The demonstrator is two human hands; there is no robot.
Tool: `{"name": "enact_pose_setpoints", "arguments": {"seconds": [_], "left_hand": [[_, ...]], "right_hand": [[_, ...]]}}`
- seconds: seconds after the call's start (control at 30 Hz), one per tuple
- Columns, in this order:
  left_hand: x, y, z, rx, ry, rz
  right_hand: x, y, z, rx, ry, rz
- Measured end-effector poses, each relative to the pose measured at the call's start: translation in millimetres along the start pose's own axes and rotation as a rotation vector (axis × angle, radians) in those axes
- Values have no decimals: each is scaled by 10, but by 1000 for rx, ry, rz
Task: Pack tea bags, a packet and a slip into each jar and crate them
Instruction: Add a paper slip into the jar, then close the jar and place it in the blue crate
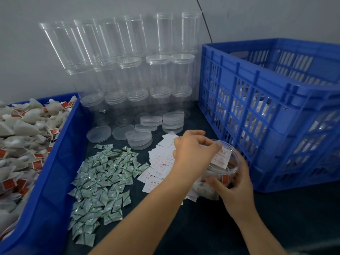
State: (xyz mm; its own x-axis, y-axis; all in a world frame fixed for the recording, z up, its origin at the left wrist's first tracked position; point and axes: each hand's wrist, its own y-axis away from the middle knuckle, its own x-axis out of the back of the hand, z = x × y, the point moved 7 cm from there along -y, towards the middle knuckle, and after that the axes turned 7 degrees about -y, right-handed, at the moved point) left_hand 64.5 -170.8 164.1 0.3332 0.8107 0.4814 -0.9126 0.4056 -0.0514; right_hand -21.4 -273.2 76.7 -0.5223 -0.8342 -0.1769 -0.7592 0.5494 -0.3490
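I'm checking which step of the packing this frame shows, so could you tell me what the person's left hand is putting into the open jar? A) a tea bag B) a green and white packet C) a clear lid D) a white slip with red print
D: the left hand pinches a white slip with red print at the mouth of the jar, which the right hand steadies.

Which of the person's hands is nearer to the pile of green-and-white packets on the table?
Left. The left hand is over the jar's mouth, just right of the packets, with slips between. The right hand grips the jar farther right, beside the crate.
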Motion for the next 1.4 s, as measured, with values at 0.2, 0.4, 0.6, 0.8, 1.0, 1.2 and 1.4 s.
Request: {"name": "enact_pose_setpoints", "arguments": {"seconds": [0.2, 0.4, 0.6, 0.8, 1.0, 1.2, 1.4], "left_hand": [[33, -29, 50, -151, -572, 24], [-35, -46, 201, -287, -914, -35], [-33, -27, 291, -383, -1001, -3], [326, 121, 175, -455, -347, 192], [-144, 255, -721, -220, -107, -260], [-436, 199, -770, -217, 194, -358], [-485, 191, -702, -263, 214, -337]], "right_hand": [[8, 2, 24, -21, -2, 0], [9, 5, 14, -10, 10, 6], [4, 1, 14, -12, 22, 8], [0, 13, -27, -22, 39, 5], [-1, 11, -14, -75, 80, -49], [74, -165, -450, -181, 369, -226], [-208, -532, -852, -221, 1096, -686]]}}
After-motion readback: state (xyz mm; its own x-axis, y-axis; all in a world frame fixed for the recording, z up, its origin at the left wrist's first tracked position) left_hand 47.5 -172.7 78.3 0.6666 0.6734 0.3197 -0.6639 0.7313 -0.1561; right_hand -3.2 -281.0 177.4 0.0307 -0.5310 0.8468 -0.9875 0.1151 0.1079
